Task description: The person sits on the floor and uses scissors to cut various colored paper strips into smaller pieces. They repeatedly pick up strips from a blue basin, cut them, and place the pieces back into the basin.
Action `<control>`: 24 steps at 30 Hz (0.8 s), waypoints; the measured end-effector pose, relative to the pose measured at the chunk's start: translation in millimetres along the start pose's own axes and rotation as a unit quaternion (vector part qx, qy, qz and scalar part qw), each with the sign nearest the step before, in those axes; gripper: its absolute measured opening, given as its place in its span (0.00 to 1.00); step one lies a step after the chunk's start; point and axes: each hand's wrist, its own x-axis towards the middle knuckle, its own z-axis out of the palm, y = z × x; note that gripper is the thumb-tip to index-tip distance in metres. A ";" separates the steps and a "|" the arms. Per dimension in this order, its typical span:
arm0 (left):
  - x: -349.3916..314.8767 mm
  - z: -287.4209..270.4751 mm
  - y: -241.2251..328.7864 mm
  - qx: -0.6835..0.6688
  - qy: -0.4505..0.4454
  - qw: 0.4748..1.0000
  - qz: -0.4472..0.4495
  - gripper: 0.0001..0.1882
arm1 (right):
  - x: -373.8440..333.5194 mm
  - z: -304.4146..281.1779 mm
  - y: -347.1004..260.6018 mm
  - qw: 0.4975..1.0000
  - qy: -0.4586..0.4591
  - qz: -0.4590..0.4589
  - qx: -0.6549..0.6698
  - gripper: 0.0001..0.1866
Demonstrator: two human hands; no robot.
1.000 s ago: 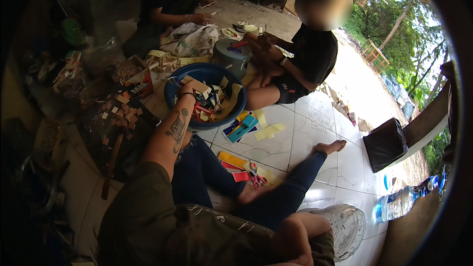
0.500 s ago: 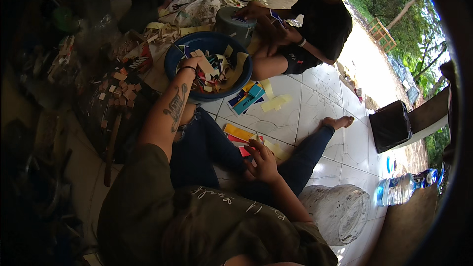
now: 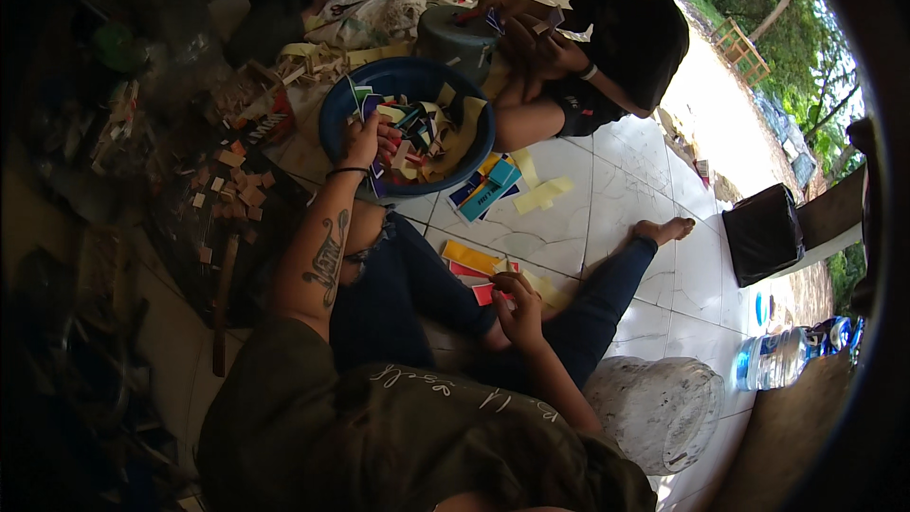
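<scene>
At the near left rim of a blue basin (image 3: 334, 137), my left hand (image 3: 362, 139) is closed round what looks like a purple card strip (image 3: 376, 173), which shows below the fingers. The basin holds many loose card strips (image 3: 427, 133) in cream, red, green and white. Over my lap, my right hand (image 3: 521, 311) has its fingertips drawn together; a small pale bit shows at them, too small to name. Close to that hand, a yellow card piece (image 3: 471, 255) and a red card piece (image 3: 484, 293) lie on the tiles.
Across the basin a co-worker (image 3: 626, 47) holds card pieces beside a grey-green tub (image 3: 455, 38). Blue and teal cards (image 3: 486, 192) lie by the basin. Small wooden blocks (image 3: 232, 185) and a wooden-handled tool (image 3: 225, 308) are at left; an upturned bucket (image 3: 654, 408) and water bottle (image 3: 773, 360) at right.
My left hand has come up from among the strips to the basin's near left rim, now with a purple strip. My right hand has shifted slightly, its fingers closer together. The co-worker's hands have moved.
</scene>
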 end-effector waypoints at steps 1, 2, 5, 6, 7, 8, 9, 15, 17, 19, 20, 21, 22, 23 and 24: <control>-18.8 15.8 3.3 -0.054 -0.051 0.997 0.007 0.26 | 5.7 2.9 -1.8 0.997 0.008 0.050 0.051 0.14; -38.9 33.6 5.2 -0.107 -0.109 0.988 0.013 0.25 | 12.5 6.1 -3.8 0.994 0.040 0.044 0.094 0.14; -100.3 86.5 0.4 -0.129 -0.228 0.964 -0.047 0.22 | 32.5 12.1 -11.0 0.967 0.095 0.071 0.226 0.17; -118.0 100.0 -4.2 -0.098 -0.257 0.960 -0.059 0.22 | 35.7 10.4 -13.3 0.955 0.048 0.103 0.275 0.17; -133.0 109.9 -9.5 -0.136 -0.307 0.939 -0.074 0.22 | 36.9 8.2 -15.7 0.939 -0.005 0.129 0.320 0.17; -145.7 117.5 -15.2 -0.196 -0.372 0.905 -0.062 0.22 | 36.1 5.1 -17.9 0.916 -0.050 0.152 0.367 0.18; -154.3 122.4 -20.0 -0.159 -0.386 0.903 -0.102 0.22 | 31.6 4.2 -20.8 0.908 -0.061 0.162 0.381 0.17; -174.1 123.0 10.8 0.108 -0.388 0.915 0.015 0.26 | 5.7 5.0 -12.9 0.844 -0.029 0.284 0.453 0.13; -183.9 109.2 54.0 0.121 -0.286 0.946 0.093 0.28 | -3.0 6.3 3.9 0.808 0.034 0.292 0.510 0.12; -196.8 84.0 111.0 0.000 -0.322 0.935 0.147 0.34 | -13.4 4.4 27.7 0.794 0.085 0.331 0.502 0.12; -205.9 72.7 141.5 -0.026 -0.320 0.929 0.187 0.38 | -20.2 3.2 41.0 0.783 0.106 0.330 0.516 0.12; -218.5 60.6 171.7 -0.048 -0.316 0.916 0.242 0.43 | -25.4 3.5 54.6 0.789 0.120 0.346 0.493 0.11; -240.5 53.1 199.5 -0.107 -0.283 0.905 0.298 0.45 | -30.2 7.1 67.2 0.788 0.153 0.349 0.483 0.10; -236.6 50.2 226.5 -0.174 -0.384 0.791 0.444 0.47 | -32.7 7.8 79.8 0.795 0.159 0.339 0.477 0.10; -270.9 43.6 250.9 -0.124 -0.316 0.805 0.486 0.32 | -35.8 10.0 90.0 0.789 0.182 0.367 0.458 0.10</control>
